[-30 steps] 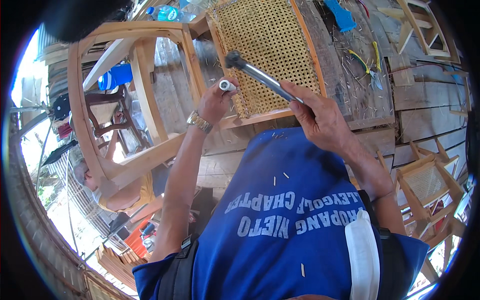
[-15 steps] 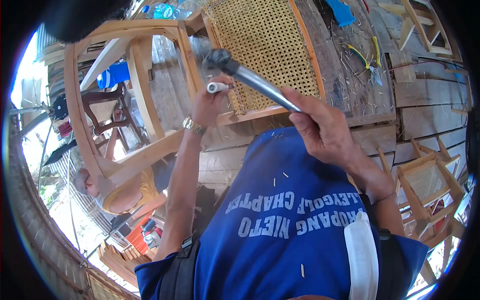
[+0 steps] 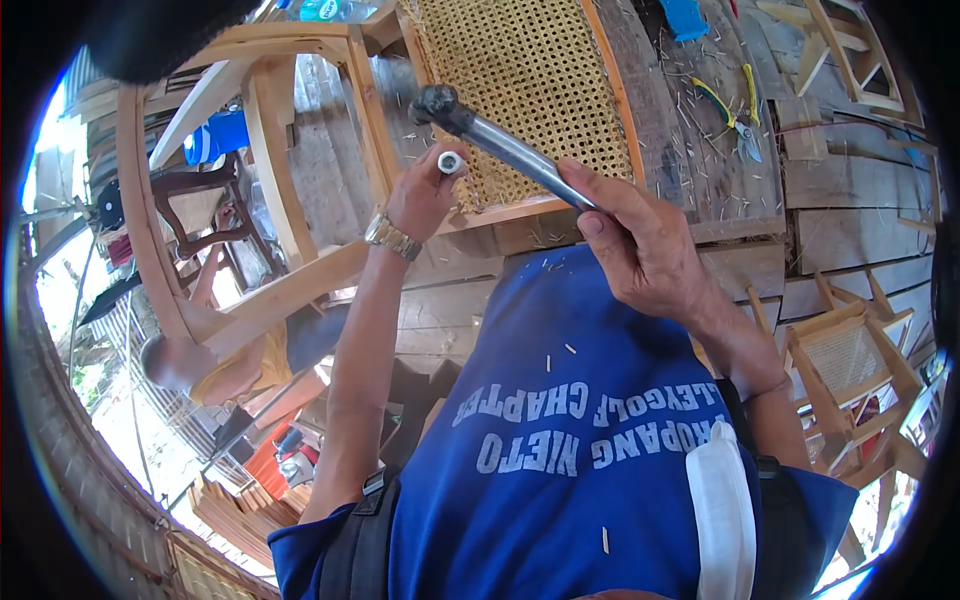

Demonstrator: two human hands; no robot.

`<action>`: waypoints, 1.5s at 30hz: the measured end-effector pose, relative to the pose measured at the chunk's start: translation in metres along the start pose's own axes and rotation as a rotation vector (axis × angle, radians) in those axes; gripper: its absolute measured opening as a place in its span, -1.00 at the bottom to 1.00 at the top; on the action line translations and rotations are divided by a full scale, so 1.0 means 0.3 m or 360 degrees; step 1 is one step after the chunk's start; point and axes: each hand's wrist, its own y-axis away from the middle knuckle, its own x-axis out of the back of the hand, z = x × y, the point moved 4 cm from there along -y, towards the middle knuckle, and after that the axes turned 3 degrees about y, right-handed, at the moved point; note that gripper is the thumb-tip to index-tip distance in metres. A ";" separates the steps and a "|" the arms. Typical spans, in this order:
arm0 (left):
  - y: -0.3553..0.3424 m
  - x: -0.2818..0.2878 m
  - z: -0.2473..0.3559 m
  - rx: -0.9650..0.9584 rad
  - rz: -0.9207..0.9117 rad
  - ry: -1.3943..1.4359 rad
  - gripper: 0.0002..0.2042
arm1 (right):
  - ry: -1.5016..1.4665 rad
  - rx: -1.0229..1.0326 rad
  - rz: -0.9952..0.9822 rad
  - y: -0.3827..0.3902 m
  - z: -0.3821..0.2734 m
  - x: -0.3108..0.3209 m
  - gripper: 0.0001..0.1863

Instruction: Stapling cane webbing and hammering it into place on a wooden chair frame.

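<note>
My right hand (image 3: pixel 645 245) is wrapped round the metal shaft of a hammer (image 3: pixel 512 152). Its dark head hangs in the air just above my left hand (image 3: pixel 420 197). A pale, tube-like tool (image 3: pixel 451 162) with a hole in its top end is gripped in my left fingers; its lower end is hidden. Both hands are over the near left corner of a woven cane panel (image 3: pixel 520 75) set in a wooden frame (image 3: pixel 508 212). The hammer head and the tool are apart.
Yellow-handled pruning shears (image 3: pixel 742 125) lie among cane scraps on the planks at right. A bare wooden chair frame (image 3: pixel 280 180) stands at left, with another person (image 3: pixel 240 365) beyond it. A smaller chair frame (image 3: pixel 845 360) is at far right. A plastic bottle (image 3: pixel 325 10) lies at the top.
The tube-like tool has tipped so that its holed end faces up toward me. My left hand has turned slightly with it. The hammer stays raised, a little lower and nearer left.
</note>
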 end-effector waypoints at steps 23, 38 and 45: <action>0.036 0.039 -0.130 -0.0188 0.0270 0.0520 -0.87 | 0.0356 -0.0379 0.0330 0.258 0.085 -0.089 -0.58; 0.052 -0.041 -0.025 -0.0323 0.0096 0.0109 -0.83 | 0.0208 0.0018 0.0267 0.200 0.016 -0.025 -0.56; 0.061 -0.053 -0.052 -0.0284 0.0117 -0.0232 -0.83 | 0.0371 0.0265 0.0013 0.102 0.171 -0.153 -0.51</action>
